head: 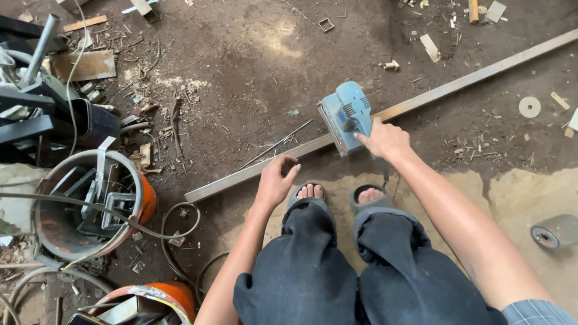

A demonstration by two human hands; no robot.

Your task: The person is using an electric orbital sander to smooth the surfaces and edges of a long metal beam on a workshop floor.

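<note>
Knees in dark trousers (337, 271) fill the lower frame; person squats, sandalled toes just short of the work. Long wooden batten (241, 176) lies diagonally on the dirt floor (241, 60), running toward the floor's upper right edge. Right hand (385, 139) closed around the rear grip of a blue power sander (344, 115), which sits on the batten. Left hand (276, 179) half open, fingers curled, at the batten's near edge; contact uncertain. Judgement: batten stiff, light, liable to slide, so best pinned from above. Sander looks heavy; hold by its grip.
</note>
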